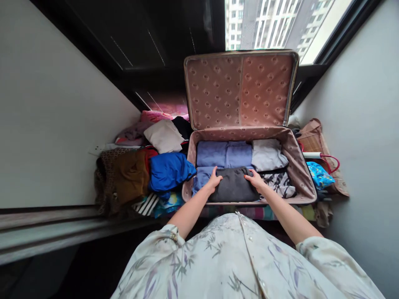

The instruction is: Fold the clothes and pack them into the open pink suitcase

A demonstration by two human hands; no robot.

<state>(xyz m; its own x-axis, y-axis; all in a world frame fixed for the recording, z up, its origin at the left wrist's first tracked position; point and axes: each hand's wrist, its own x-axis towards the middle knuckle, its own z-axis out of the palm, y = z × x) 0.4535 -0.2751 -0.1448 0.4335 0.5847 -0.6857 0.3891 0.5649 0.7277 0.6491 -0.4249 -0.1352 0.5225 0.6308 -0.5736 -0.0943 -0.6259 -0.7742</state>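
An open suitcase [298, 166] with a pink patterned lining lies in front of me, its lid [215, 91] raised against the window. At its near side my left hand [214, 181] and my right hand [255, 181] grip the two sides of a folded dark grey garment [234, 185], thumbs on top. Folded blue-purple clothes [212, 154] fill the back left of the case, and another blue piece [201, 178] lies beside my left hand. A light grey folded garment [268, 154] sits at the back right. Black-and-white patterned cloth [282, 185] shows next to my right hand.
Left of the case are piled a bright blue garment [170, 172], a brown one [129, 176] and a pale cloth [165, 136]. To the right stand a tan bag [314, 141] and a blue patterned pouch [321, 175]. Walls close in on both sides.
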